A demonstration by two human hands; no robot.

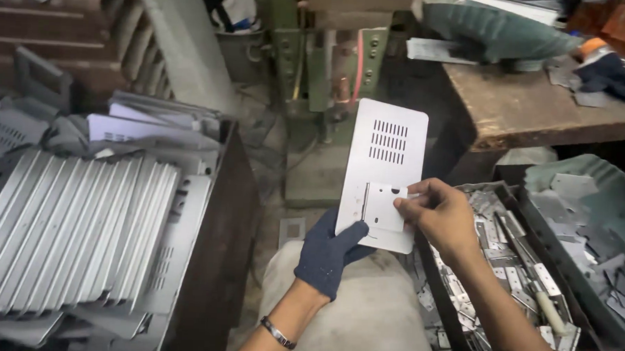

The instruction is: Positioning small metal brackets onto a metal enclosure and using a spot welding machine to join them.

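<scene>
Head view: both hands on plate (387, 165)

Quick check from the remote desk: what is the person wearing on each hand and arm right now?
The left hand wears a dark blue knitted glove, with a thin dark wristband with a metal piece on the bare forearm. The right hand is ungloved, and no sleeve shows on either arm.

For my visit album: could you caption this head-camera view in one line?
Gloved left hand holds up a slotted white metal plate while the bare right hand sets a small bracket against it.
</scene>
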